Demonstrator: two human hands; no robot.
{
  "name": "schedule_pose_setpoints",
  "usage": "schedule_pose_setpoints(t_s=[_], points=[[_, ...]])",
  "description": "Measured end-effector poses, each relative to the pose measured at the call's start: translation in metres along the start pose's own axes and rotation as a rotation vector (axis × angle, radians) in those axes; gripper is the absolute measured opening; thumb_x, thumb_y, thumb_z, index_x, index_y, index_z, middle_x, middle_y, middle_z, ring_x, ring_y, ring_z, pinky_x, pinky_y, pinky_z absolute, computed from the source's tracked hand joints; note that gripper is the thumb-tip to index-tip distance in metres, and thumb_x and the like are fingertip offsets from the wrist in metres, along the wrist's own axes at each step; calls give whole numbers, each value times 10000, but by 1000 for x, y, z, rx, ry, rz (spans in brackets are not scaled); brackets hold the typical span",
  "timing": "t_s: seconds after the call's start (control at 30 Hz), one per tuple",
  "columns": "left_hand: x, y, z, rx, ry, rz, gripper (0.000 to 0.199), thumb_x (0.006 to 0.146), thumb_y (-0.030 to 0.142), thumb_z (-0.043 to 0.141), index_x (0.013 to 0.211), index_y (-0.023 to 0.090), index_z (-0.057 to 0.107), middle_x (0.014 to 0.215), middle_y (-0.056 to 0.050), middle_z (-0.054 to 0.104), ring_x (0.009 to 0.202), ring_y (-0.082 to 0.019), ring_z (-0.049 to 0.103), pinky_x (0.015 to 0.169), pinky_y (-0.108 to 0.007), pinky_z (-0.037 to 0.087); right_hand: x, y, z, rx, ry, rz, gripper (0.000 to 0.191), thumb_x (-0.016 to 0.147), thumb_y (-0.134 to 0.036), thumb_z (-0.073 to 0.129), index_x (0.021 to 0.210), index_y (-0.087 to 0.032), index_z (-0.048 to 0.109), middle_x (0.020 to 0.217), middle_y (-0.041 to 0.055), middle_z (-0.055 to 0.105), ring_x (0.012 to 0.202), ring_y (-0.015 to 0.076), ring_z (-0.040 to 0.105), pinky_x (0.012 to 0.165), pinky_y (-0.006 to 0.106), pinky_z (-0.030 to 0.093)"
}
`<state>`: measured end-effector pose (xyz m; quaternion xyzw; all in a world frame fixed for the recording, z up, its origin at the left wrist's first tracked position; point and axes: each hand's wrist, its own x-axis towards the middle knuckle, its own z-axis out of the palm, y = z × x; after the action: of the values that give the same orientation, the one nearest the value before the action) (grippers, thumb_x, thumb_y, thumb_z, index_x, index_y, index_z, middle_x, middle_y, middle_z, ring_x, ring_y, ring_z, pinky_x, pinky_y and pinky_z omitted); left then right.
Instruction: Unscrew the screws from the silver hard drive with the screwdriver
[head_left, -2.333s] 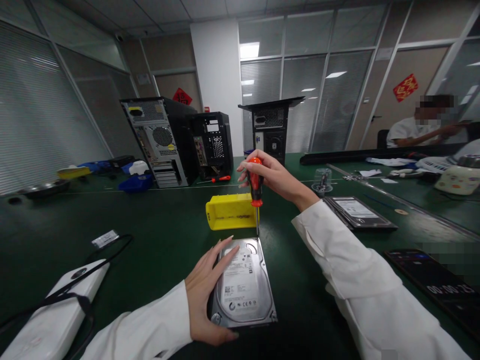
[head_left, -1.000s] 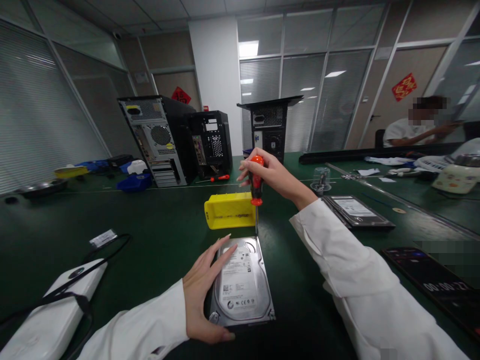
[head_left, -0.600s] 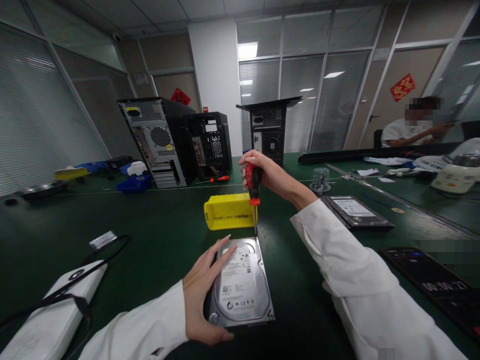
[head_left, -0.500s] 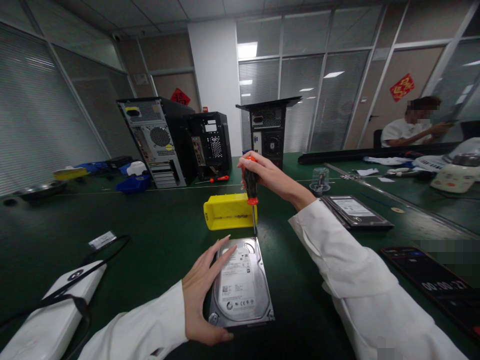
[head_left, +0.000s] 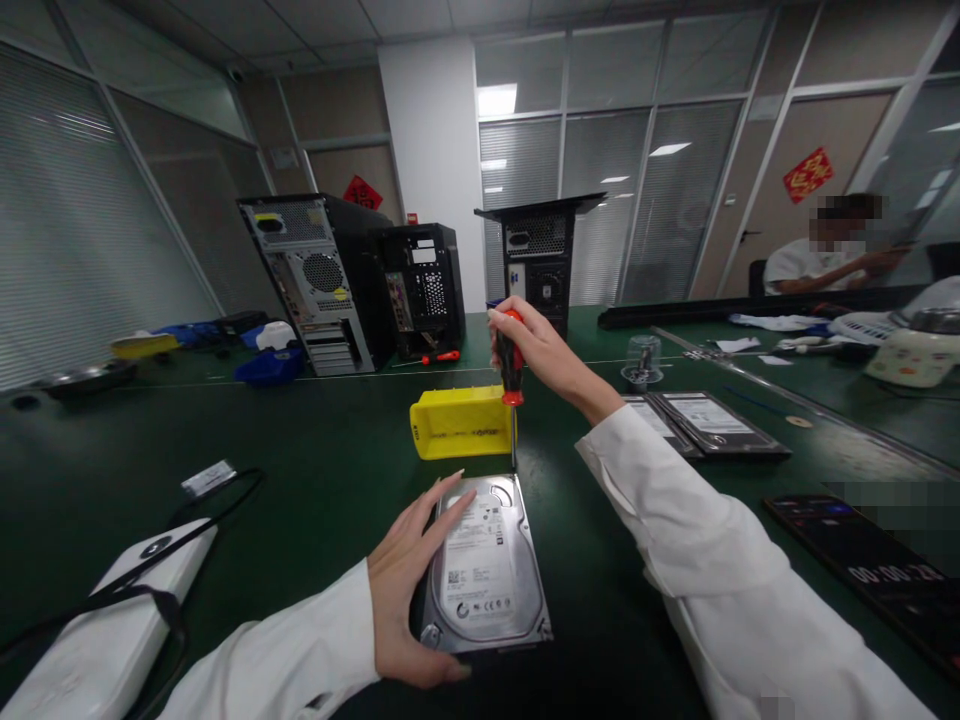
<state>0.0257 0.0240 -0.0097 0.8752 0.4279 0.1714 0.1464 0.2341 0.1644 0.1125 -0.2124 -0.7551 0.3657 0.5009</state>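
Observation:
A silver hard drive [head_left: 487, 570] with a white label lies flat on the green table. Along its left side rests my left hand [head_left: 409, 590], fingers spread, fingertips on its top and the thumb at its near edge. My right hand [head_left: 529, 345] is wrapped round the handle of a red and black screwdriver [head_left: 513, 380], held upright. The screwdriver's tip meets the drive's far right corner. Just behind the drive is a yellow bin [head_left: 461, 425].
Computer cases [head_left: 330, 280] stand at the back. More hard drives [head_left: 712, 425], a clear cup [head_left: 642, 360] and a phone [head_left: 862, 570] are on the right. A white device [head_left: 112, 620] with a black cable lies at left. A person [head_left: 825, 250] sits at the far right.
My right hand has shifted slightly on the screwdriver's handle, and its fingers sit a little differently. My left hand and the drive hold their places, while the whole view has moved slightly.

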Motion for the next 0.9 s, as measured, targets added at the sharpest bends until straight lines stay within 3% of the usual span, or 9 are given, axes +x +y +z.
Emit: schedule_pose_setpoints(t_s=[0.13,0.37,0.57,0.7,0.9], points=[[0,-1,0,-4,-8,-3,1289,396,484,786,1417,315,16,1487,-67,-20,1296,-436,186,1027,-562,251,0,1,-3,15,-72,31,244,847,-395,407,948,-174,410,738,-20,489,589,55,541,541,208,499],[0,0,-1,-1,-21,-2,1278,417,516,773,1418,315,5,1490,-69,-31,1290,-453,180,1018,-577,258,-2,-3,-3,14,-42,-28,276,769,-368,547,834,-149,393,891,22,524,718,71,578,628,218,513],[0,-1,-2,5,-46,-10,1270,428,536,764,1420,308,4,1490,-87,-42,1292,-467,167,1008,-595,254,-3,-10,-2,21,-103,-38,293,776,-415,529,830,-156,402,672,-35,466,551,37,505,537,173,461],[0,-2,-1,15,-39,-5,1284,412,535,770,1421,299,13,1492,-88,-34,1294,-464,168,1014,-586,252,-2,-9,-2,48,-133,2,255,859,-403,376,902,-159,435,732,-17,465,612,42,517,565,181,480],[0,-3,1,19,-38,-4,1269,424,537,763,1421,297,16,1492,-80,-44,1299,-460,158,1021,-579,248,-3,-10,-1,64,-115,-19,283,791,-398,520,863,-136,441,793,14,529,687,62,562,605,187,497]])
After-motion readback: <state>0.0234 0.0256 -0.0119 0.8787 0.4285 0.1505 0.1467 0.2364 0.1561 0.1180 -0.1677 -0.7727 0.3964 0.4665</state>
